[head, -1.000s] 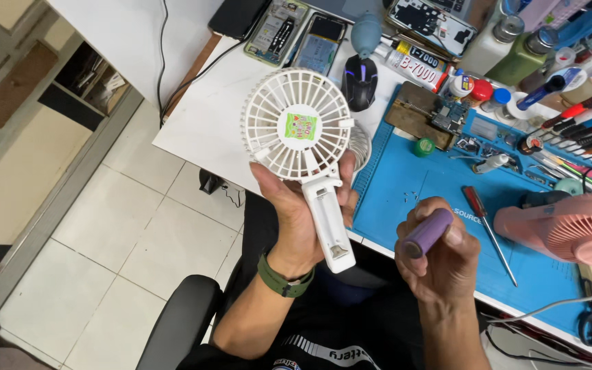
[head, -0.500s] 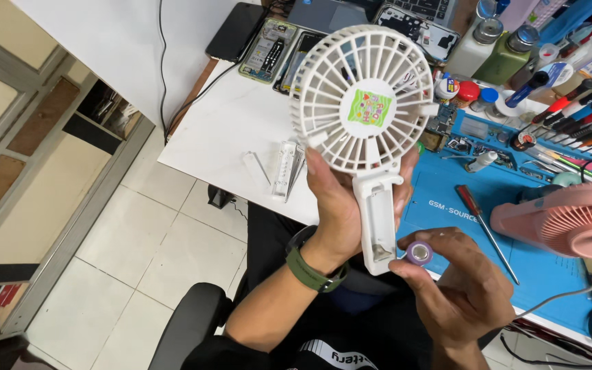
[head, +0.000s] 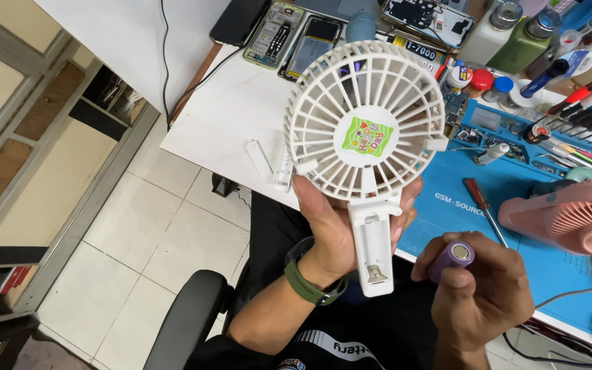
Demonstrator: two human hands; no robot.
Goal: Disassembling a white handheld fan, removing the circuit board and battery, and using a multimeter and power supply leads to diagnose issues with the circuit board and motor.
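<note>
The head camera looks down at a person sitting at a work table. The left hand is wrapped around the handle of a white hand fan, fingers pressed around it, and holds it up over the table edge. The fan's round grille faces the camera, with a green sticker in the middle. The handle points down, and its battery slot is open and bare, with a metal spring showing at the bottom.

The right hand pinches a purple battery between thumb and fingers, just beside the bottom of the handle, not touching it.

A red-handled screwdriver lies on the blue mat. A pink fan sits at the right. Small white plastic pieces lie on the white table. A green watch is on the left wrist.
</note>
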